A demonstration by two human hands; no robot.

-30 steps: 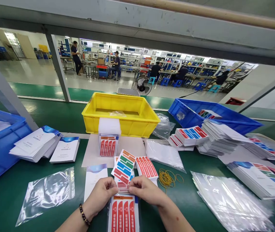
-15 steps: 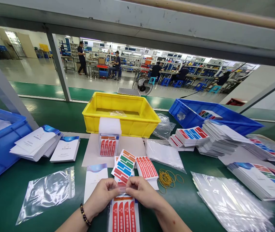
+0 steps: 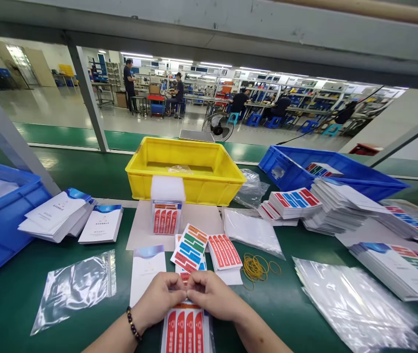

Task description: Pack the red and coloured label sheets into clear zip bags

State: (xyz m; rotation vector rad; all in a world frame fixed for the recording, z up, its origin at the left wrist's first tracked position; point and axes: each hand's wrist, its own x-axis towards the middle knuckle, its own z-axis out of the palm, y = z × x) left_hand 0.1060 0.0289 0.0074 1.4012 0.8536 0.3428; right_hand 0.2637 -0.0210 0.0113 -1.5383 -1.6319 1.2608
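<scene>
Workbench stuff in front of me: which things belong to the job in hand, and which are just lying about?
Likely in the job:
- clear bag, pinched by left hand and right hand
- multicoloured sheet
- red-striped stack

Seemingly lying about:
- rubber bands
- crumpled plastic
- fan, beyond the bench

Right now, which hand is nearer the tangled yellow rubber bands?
Right. The right hand is just left of the rubber bands; the left hand is farther left, past the right.
</scene>
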